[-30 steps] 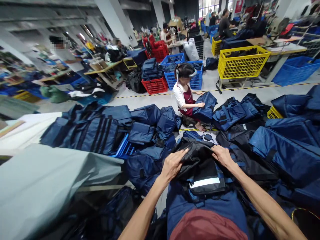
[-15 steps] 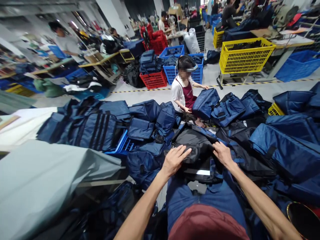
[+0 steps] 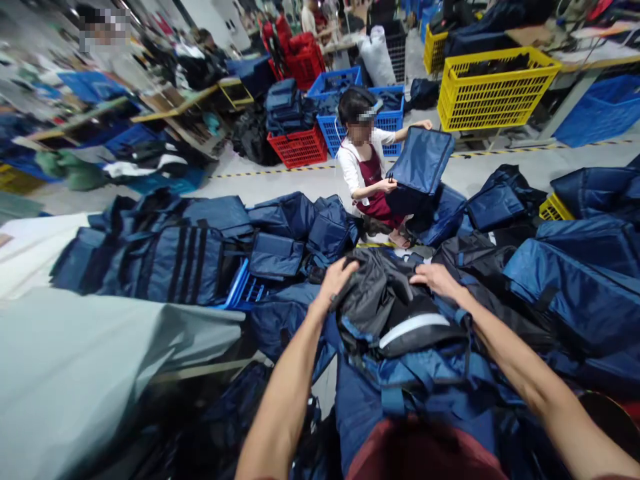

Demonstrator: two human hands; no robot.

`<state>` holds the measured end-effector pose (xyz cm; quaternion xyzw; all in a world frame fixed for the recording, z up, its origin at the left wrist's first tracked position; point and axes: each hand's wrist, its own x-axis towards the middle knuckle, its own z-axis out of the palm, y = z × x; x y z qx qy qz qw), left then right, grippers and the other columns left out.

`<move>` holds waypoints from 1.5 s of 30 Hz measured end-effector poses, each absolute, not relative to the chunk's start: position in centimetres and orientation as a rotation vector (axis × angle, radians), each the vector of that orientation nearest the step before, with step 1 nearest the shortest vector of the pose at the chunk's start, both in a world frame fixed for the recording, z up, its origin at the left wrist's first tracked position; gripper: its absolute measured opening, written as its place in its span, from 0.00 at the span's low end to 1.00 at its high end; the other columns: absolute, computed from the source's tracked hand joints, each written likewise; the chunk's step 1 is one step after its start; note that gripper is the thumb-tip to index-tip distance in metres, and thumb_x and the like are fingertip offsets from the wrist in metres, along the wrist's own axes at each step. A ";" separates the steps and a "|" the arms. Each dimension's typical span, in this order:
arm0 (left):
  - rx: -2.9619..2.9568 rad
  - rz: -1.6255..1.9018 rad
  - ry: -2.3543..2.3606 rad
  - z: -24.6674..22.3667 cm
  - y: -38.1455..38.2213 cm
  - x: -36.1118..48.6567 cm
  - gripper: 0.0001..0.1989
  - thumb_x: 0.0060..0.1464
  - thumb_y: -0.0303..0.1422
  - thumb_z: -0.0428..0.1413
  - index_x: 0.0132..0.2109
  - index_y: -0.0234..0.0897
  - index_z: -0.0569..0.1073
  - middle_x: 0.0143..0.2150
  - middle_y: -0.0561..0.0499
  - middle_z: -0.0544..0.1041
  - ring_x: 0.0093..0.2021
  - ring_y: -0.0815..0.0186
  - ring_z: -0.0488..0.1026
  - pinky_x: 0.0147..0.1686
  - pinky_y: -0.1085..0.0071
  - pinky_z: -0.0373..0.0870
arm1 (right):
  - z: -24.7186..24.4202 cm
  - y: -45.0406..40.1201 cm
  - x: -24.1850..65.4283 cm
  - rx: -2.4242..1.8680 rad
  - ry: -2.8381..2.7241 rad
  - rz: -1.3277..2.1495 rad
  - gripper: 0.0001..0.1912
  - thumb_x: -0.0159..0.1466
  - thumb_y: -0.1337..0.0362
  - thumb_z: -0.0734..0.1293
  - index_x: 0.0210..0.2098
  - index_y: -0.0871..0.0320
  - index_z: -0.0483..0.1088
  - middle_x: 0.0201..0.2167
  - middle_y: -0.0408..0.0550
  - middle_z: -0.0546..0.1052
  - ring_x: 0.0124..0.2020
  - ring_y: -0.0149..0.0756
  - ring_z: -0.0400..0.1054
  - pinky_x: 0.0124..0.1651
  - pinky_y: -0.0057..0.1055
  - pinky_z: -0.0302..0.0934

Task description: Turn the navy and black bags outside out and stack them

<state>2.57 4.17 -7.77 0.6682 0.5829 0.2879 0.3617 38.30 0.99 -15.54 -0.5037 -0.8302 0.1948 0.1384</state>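
A black-and-blue bag (image 3: 373,303) lies crumpled across my lap, a pale strip (image 3: 415,327) curving over its black panel. My left hand (image 3: 338,281) is closed on the bag's far left edge, the fingers partly hidden by the fabric. On the far right edge my right hand (image 3: 436,279) grips the dark cloth between thumb and fingers. Blue fabric and a strap of the bag spread toward my waist.
A seated co-worker (image 3: 367,167) opposite holds a boxy blue bag (image 3: 423,160). Blue bags (image 3: 195,260) are piled left, with more blue bags (image 3: 575,287) right. A grey-green sheet (image 3: 100,360) covers the near left. A yellow crate (image 3: 495,90) stands behind.
The bag has been pulled nearer and turned, with its pale strip higher and blue fabric now over my lap. The co-worker has lifted and tilted a blue bag.
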 end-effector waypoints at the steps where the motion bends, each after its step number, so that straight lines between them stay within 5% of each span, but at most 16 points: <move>1: 1.684 0.738 1.493 -9.8 3.6 3.2 0.25 0.64 0.54 0.56 0.42 0.34 0.81 0.42 0.46 0.85 0.45 0.57 0.79 0.48 0.67 0.75 | -17.6 0.1 38.2 -1.427 -2.372 0.589 0.35 0.81 0.39 0.52 0.28 0.54 0.67 0.27 0.45 0.72 0.32 0.38 0.69 0.35 0.31 0.50; 5: 1.596 0.780 1.483 -15.1 0.4 4.5 0.26 0.63 0.56 0.53 0.39 0.36 0.80 0.40 0.46 0.84 0.44 0.57 0.78 0.46 0.66 0.75 | -20.7 -3.3 40.4 -1.325 -2.399 0.553 0.31 0.83 0.47 0.51 0.33 0.53 0.75 0.32 0.49 0.77 0.36 0.42 0.70 0.40 0.35 0.58; 9: 1.518 0.835 1.501 -15.9 -1.1 4.2 0.26 0.63 0.56 0.54 0.43 0.37 0.80 0.45 0.46 0.84 0.47 0.57 0.78 0.47 0.66 0.74 | -14.0 -3.7 41.9 -1.361 -2.386 0.465 0.28 0.79 0.44 0.61 0.33 0.52 0.80 0.35 0.53 0.81 0.51 0.52 0.73 0.53 0.44 0.65; 13: 1.465 0.884 1.557 -16.3 -2.9 4.7 0.29 0.63 0.59 0.53 0.44 0.36 0.80 0.44 0.44 0.84 0.46 0.56 0.78 0.47 0.65 0.75 | -6.5 -6.2 38.8 -1.267 -2.424 0.673 0.21 0.79 0.43 0.63 0.54 0.46 0.81 0.48 0.50 0.83 0.51 0.47 0.76 0.55 0.43 0.68; 17: 1.436 0.916 1.609 -16.9 -5.7 5.7 0.34 0.65 0.63 0.48 0.46 0.36 0.80 0.44 0.41 0.85 0.46 0.53 0.79 0.47 0.62 0.75 | -7.0 -11.2 35.0 -1.343 -2.384 0.458 0.38 0.71 0.34 0.69 0.66 0.56 0.71 0.57 0.59 0.80 0.55 0.55 0.74 0.58 0.49 0.68; 20: 1.434 0.922 1.615 -16.4 -6.9 5.7 0.34 0.64 0.63 0.50 0.47 0.37 0.81 0.44 0.42 0.85 0.46 0.52 0.79 0.47 0.62 0.75 | -10.4 -13.3 34.2 -1.464 -2.329 0.195 0.40 0.68 0.31 0.69 0.59 0.60 0.73 0.47 0.61 0.81 0.49 0.56 0.73 0.55 0.51 0.66; 25: 1.494 0.935 1.620 -13.2 -6.8 4.5 0.28 0.66 0.57 0.53 0.49 0.37 0.82 0.46 0.44 0.86 0.47 0.54 0.79 0.48 0.64 0.73 | -12.7 -12.2 35.9 -1.436 -2.272 -0.026 0.34 0.66 0.28 0.67 0.38 0.55 0.72 0.30 0.49 0.73 0.34 0.47 0.67 0.43 0.42 0.59; 35: 1.854 1.186 1.762 1.4 -1.4 -3.7 0.24 0.66 0.55 0.57 0.39 0.37 0.80 0.32 0.53 0.77 0.35 0.64 0.69 0.35 0.72 0.64 | 1.7 -4.7 36.5 -1.198 -2.306 -0.073 0.34 0.66 0.27 0.67 0.40 0.54 0.71 0.32 0.48 0.73 0.34 0.43 0.64 0.41 0.38 0.55; 41: 1.493 0.973 1.936 -8.8 -5.0 -3.1 0.30 0.62 0.62 0.51 0.29 0.40 0.72 0.27 0.49 0.75 0.31 0.61 0.67 0.35 0.66 0.68 | -5.3 -3.6 33.5 -1.131 -2.090 0.154 0.28 0.72 0.33 0.66 0.42 0.53 0.72 0.35 0.49 0.78 0.36 0.43 0.68 0.41 0.40 0.60; 45: 1.280 0.852 1.884 -17.4 -9.5 -1.6 0.37 0.59 0.69 0.48 0.32 0.38 0.75 0.32 0.43 0.80 0.35 0.56 0.73 0.40 0.62 0.73 | -9.0 -5.7 33.5 -1.130 -1.970 0.375 0.18 0.75 0.43 0.69 0.49 0.51 0.73 0.45 0.50 0.81 0.45 0.45 0.73 0.50 0.43 0.65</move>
